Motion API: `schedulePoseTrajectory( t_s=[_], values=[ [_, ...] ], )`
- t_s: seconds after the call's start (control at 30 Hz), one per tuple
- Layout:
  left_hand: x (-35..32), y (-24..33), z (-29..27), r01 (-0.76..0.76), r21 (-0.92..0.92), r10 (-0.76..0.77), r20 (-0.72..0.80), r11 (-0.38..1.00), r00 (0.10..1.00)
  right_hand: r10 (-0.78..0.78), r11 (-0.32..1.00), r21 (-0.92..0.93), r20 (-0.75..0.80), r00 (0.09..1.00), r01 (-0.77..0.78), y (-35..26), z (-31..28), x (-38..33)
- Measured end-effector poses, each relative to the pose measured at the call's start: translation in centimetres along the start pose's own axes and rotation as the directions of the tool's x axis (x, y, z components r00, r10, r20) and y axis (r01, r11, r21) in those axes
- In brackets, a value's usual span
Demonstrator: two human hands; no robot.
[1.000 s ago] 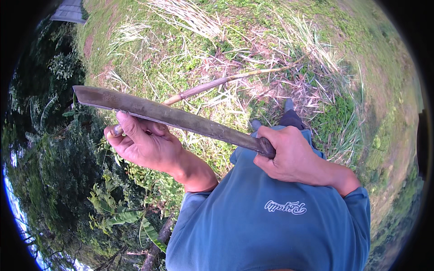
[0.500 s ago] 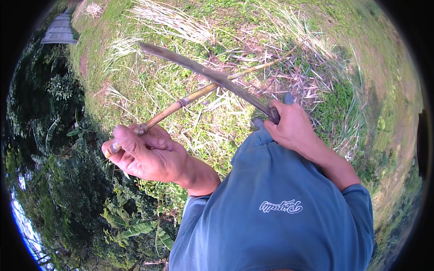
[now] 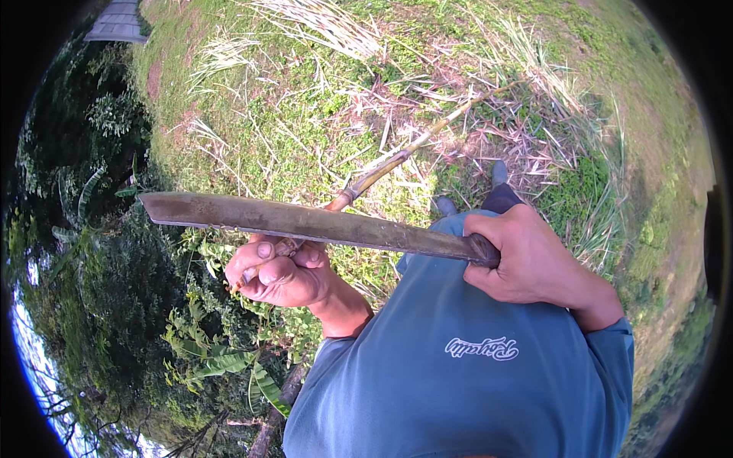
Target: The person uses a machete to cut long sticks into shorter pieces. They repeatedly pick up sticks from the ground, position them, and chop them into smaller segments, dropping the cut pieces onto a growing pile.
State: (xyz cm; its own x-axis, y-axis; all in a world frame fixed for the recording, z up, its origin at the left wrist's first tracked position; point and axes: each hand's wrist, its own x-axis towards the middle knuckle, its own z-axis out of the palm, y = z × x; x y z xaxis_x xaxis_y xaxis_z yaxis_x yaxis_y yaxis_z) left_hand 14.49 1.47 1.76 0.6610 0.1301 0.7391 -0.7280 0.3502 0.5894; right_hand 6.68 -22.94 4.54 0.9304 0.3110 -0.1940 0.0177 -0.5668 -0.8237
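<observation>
My right hand (image 3: 527, 256) is closed round the dark handle of a machete (image 3: 305, 221). Its long, worn blade reaches leftward across my front and passes over the upper part of my left hand (image 3: 286, 273). That hand is closed on the near end of a long yellow-brown cane stalk (image 3: 382, 169), with rings along it that look like sugarcane nodes. From my fingers the stalk slants up and to the right, its thin far end at the litter on the ground. The blade hides a short stretch of it near my hand; whether they touch I cannot tell.
A pile of pale cut stalks (image 3: 328, 29) lies on the grass ahead. Dry leaf litter (image 3: 527, 130) is strewn to the right, close to my boots (image 3: 499, 173). Dense trees and bushes (image 3: 114, 305) fill the left side, with a grey roof (image 3: 117, 21) at the far left.
The machete has come down and closer, from crossing the middle of the stalk to lying over its near end. My left hand has shifted right and turned, still gripping the stalk.
</observation>
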Motion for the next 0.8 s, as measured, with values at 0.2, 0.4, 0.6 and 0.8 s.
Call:
schedulePoseTrajectory(
  t_s=[0.2, 0.4, 0.6, 0.8],
  values=[
    [-0.6, 0.2, -3.5, 0.004, -0.037, 0.003, 0.201, 0.999, 0.980, 0.276, 0.940, -0.208, -0.001, 0.961, -0.271, 3.3, -1.2, 1.0],
    [-1.6, 0.3, -5.0, 0.034, 0.041, -0.039, 0.128, 0.999, 0.991, 0.179, 0.974, -0.172, 0.189, 0.965, -0.147, 1.3, -2.7, 0.3],
    [-2.1, 0.2, -4.8, 0.071, 0.129, -0.085, 0.107, 0.989, 0.991, 0.178, 0.973, -0.177, 0.157, 0.972, -0.149, 2.0, -1.7, 1.3],
    [-2.2, 0.3, -6.0, 0.020, 0.136, -0.031, 0.079, 0.990, 0.996, 0.125, 0.973, -0.210, 0.104, 0.987, -0.101, 2.0, -0.5, 1.2]
  ],
)
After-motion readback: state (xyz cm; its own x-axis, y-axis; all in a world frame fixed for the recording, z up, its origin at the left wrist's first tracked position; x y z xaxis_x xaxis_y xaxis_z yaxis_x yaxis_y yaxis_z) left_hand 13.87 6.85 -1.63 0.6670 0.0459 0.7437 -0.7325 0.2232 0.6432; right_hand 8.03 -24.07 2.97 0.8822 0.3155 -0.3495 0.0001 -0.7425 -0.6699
